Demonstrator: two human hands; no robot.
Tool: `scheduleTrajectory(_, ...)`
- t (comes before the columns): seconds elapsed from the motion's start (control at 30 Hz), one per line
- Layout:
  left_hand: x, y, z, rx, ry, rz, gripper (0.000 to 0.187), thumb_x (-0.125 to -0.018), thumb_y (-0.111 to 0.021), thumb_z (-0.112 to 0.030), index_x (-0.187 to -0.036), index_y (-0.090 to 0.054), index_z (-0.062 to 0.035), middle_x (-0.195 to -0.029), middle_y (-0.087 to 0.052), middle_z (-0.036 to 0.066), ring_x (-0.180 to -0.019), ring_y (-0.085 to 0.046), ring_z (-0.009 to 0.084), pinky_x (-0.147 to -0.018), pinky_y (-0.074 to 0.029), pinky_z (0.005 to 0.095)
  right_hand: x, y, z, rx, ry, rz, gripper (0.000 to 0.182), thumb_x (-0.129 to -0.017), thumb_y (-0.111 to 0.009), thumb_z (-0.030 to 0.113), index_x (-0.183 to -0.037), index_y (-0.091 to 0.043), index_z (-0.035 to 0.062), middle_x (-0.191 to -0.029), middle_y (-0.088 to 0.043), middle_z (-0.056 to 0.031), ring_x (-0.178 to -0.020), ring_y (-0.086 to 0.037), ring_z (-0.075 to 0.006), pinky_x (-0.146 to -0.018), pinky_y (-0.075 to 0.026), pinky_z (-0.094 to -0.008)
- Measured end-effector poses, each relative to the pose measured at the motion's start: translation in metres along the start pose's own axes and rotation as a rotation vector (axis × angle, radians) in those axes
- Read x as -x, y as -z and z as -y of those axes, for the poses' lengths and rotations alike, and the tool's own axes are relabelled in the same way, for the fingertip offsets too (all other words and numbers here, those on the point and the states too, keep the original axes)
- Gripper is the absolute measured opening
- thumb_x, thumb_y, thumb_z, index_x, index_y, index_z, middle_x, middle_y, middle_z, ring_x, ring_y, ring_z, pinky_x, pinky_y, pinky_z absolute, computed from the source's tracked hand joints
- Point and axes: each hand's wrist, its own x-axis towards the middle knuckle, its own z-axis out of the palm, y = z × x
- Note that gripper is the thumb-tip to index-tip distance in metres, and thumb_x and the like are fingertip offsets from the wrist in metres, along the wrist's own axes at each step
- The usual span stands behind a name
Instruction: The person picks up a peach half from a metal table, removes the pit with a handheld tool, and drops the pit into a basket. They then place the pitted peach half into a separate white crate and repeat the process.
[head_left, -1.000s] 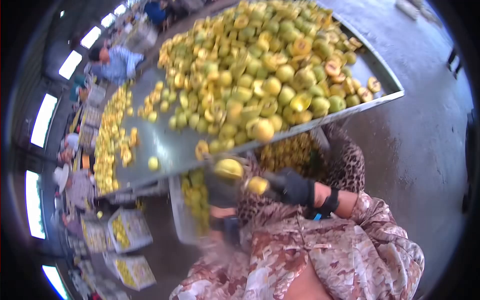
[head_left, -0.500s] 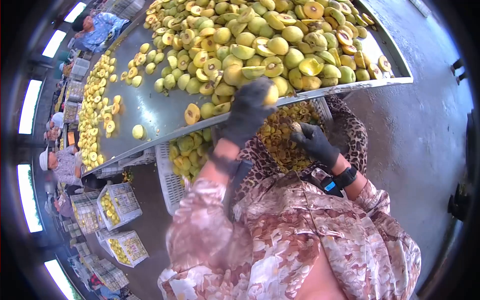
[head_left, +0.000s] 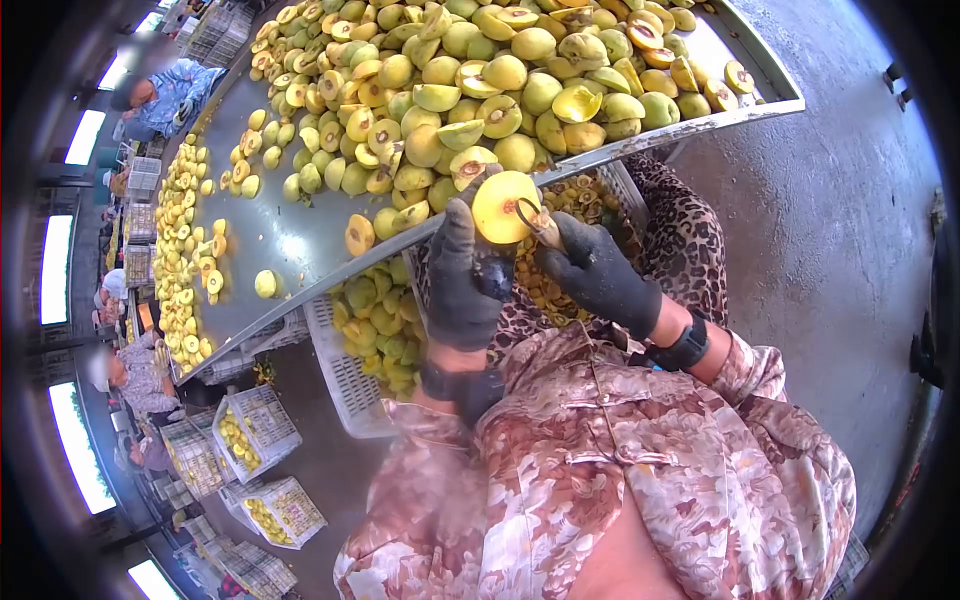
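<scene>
My left hand (head_left: pixel 465 275), in a black glove, holds a halved yellow fruit (head_left: pixel 503 207) with its cut face up, just off the table's front edge. In my right hand (head_left: pixel 603 272), also gloved, is a small tool (head_left: pixel 541 225) with a light handle and a curved metal loop; the loop touches the middle of the cut face. Behind both hands, halved green-yellow fruits (head_left: pixel 440 97) are heaped on the metal table (head_left: pixel 290 222). Below the hands, a container (head_left: pixel 622 190) holds yellow scraps.
A white crate (head_left: pixel 350 395) of fruit halves stands left of my legs. More crates (head_left: pixel 275 420) sit on the floor at the lower left. Several people, one in a blue top (head_left: pixel 172 95), are along the table's far left side. Wet floor (head_left: pixel 800 250) lies to the right.
My left hand has moved from the heap's edge back towards me with the fruit half. My right hand has come up and left, bringing the tool onto the fruit. The view has shifted slightly.
</scene>
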Motion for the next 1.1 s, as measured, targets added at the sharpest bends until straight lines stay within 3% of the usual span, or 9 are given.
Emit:
scheduleTrajectory(0.3,0.0,-0.001,0.014,-0.383,-0.189,0.04,0.039,-0.11,-0.045,-0.017,-0.139,-0.053,0.0067,-0.134,-0.062,0.017,-0.12,-0.064,0.028,-0.106,-0.051,0.0401,-0.004,-0.006,-0.009,-0.119,-0.017,0.031,0.033,-0.093,-0.06,0.002,-0.126,-0.059,0.0003,-0.087,-0.062,-0.0084,-0.08,-0.054,-0.0091,-0.074,-0.05,-0.0306)
scheduleTrajectory(0.4,-0.001,-0.012,0.018,0.006,-0.083,-0.022,0.04,-0.111,-0.041,-0.024,-0.136,-0.054,0.0051,-0.129,-0.064,0.017,-0.116,-0.065,0.0295,-0.105,-0.053,0.0422,-0.006,-0.01,-0.018,0.013,0.15,-0.04,0.038,-0.092,-0.059,0.003,-0.13,-0.06,0.002,-0.096,-0.07,-0.0226,-0.085,-0.07,-0.0337,-0.078,-0.054,-0.0406)
scheduleTrajectory(0.5,-0.008,-0.001,0.028,0.125,-0.043,-0.097,0.046,-0.113,-0.035,-0.034,-0.132,-0.053,0.0037,-0.123,-0.066,0.019,-0.112,-0.067,0.0318,-0.101,-0.055,0.041,-0.005,-0.012,-0.019,0.037,0.12,0.023,0.037,-0.092,-0.06,0.003,-0.129,-0.061,0.0036,-0.096,-0.071,-0.0217,-0.088,-0.07,-0.0393,-0.078,-0.054,-0.04)
scheduleTrajectory(0.7,-0.006,0.004,0.024,0.16,0.051,-0.147,0.054,-0.111,-0.036,-0.046,-0.119,-0.06,0.0018,-0.11,-0.07,0.021,-0.101,-0.071,0.0326,-0.088,-0.061,0.0437,-0.006,-0.026,-0.033,-0.207,0.119,0.146,0.023,-0.096,-0.063,0.008,-0.118,-0.069,0.0024,-0.088,-0.074,-0.0077,-0.074,-0.066,-0.0156,-0.072,-0.053,-0.0335)
scheduleTrajectory(0.8,-0.004,0.005,0.019,0.198,0.085,-0.126,0.05,-0.109,-0.044,-0.047,-0.112,-0.062,-0.0001,-0.105,-0.07,0.021,-0.096,-0.072,0.0343,-0.082,-0.063,0.0472,-0.013,0.005,-0.032,-0.488,-0.36,0.595,0.016,-0.096,-0.064,0.008,-0.108,-0.071,0.0015,-0.083,-0.069,0.0018,-0.074,-0.057,-0.0048,-0.068,-0.049,-0.0278)
scheduleTrajectory(0.9,0.002,0.019,0.01,0.433,0.203,-0.158,0.048,-0.107,-0.05,-0.047,-0.107,-0.064,-0.002,-0.103,-0.07,0.022,-0.092,-0.072,0.0361,-0.082,-0.063,0.0511,-0.018,0.007,-0.031,-0.222,-0.14,0.691,0.012,-0.095,-0.066,0.009,-0.102,-0.073,0.003,-0.077,-0.063,0.0065,-0.073,-0.054,-0.0021,-0.064,-0.046,-0.0244)
scheduleTrajectory(0.93,0.005,0.023,0.003,0.458,0.182,-0.242,0.053,-0.106,-0.048,-0.052,-0.102,-0.067,-0.0035,-0.095,-0.071,0.02,-0.089,-0.072,0.0358,-0.076,-0.063,0.0513,-0.018,0.008,-0.02,-0.231,-0.155,0.683,0.014,-0.097,-0.066,0.015,-0.094,-0.073,0.004,-0.072,-0.067,-0.0003,-0.065,-0.057,-0.0119,-0.063,-0.047,-0.0309)
scheduleTrajectory(0.97,0.013,0.058,0.002,0.518,0.15,-0.066,0.052,-0.107,-0.047,-0.051,-0.113,-0.063,-0.0022,-0.109,-0.07,0.022,-0.103,-0.07,0.0388,-0.092,-0.061,0.0524,-0.017,0.011,-0.028,0.018,-0.093,0.657,0.016,-0.097,-0.065,0.018,-0.092,-0.072,0.0045,-0.072,-0.067,-0.0046,-0.063,-0.058,-0.0178,-0.063,-0.048,-0.0334)
scheduleTrajectory(1.1,0.061,0.096,-0.037,0.076,-0.128,-0.626,0.064,-0.107,-0.041,-0.056,-0.134,-0.058,0.0001,-0.112,-0.07,0.013,-0.104,-0.068,0.0248,-0.094,-0.055,0.0367,-0.007,0.013,-0.091,0.543,0.005,0.619,0.02,-0.093,-0.07,0.024,-0.093,-0.071,0.0044,-0.077,-0.066,-0.0199,-0.064,-0.063,-0.0329,-0.063,-0.05,-0.0412)
